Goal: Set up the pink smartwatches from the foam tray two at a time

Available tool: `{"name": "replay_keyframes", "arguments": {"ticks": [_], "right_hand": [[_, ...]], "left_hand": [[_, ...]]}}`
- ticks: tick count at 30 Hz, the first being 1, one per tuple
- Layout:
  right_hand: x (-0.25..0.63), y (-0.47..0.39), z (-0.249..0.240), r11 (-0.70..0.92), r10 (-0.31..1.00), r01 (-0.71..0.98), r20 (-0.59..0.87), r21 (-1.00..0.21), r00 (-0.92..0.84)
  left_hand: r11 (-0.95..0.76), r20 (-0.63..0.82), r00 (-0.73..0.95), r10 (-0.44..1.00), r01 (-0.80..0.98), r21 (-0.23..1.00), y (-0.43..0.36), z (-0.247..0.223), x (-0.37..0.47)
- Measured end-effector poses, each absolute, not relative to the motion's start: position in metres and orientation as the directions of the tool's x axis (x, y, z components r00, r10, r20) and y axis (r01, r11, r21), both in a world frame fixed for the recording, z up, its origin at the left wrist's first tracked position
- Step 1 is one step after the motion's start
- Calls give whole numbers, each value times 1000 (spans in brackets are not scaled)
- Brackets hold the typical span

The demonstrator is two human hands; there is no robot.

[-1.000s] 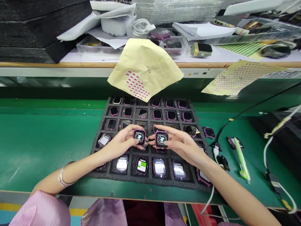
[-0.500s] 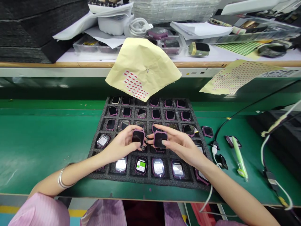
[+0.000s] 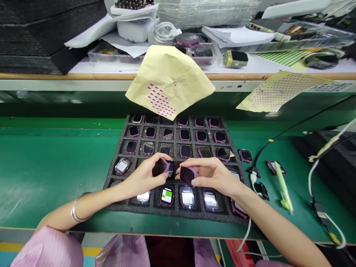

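Observation:
My left hand (image 3: 151,172) grips a purple-framed smartwatch body (image 3: 160,167) with a dark screen, turned on its side above the foam tray. In my right hand (image 3: 213,174) is a second purple smartwatch body (image 3: 187,175), also dark and tilted, pinched between thumb and fingers. Under both hands lies the black foam tray (image 3: 175,213), its compartments holding several watch bodies. Most in the far rows have dark screens. Along the front row some are lit, among them one with a green and white screen (image 3: 167,195). My hands cover part of the fourth row.
Right of the tray are a loose watch body (image 3: 245,155), a light-green pen (image 3: 283,187) and cables (image 3: 253,178). Yellow sticker sheets (image 3: 169,79) hang from the shelf edge (image 3: 97,76) over the tray's far side. Black foam (image 3: 27,40) is stacked at the upper left.
Both watch bodies have tilted from facing up to lying more on their sides. My right hand has lowered slightly, and its fingers have drawn in.

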State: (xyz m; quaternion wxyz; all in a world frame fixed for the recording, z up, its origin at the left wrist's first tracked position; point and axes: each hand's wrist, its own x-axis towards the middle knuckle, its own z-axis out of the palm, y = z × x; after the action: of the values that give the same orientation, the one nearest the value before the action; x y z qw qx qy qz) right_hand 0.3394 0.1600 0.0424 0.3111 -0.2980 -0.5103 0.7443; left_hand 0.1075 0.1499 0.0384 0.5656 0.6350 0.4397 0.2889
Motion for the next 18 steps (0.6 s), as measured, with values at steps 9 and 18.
{"name": "replay_keyframes", "arguments": {"ticks": [9,18], "right_hand": [[340,159,42,-313,763,-157,-150,-937,-628],[340,158,44,-310,790,-159,-161,-937,-591]], "left_hand": [[-3,-94,420,903,224,974,147,39,109],[-76,-54,445,894,269,960,147,39,109]]}}
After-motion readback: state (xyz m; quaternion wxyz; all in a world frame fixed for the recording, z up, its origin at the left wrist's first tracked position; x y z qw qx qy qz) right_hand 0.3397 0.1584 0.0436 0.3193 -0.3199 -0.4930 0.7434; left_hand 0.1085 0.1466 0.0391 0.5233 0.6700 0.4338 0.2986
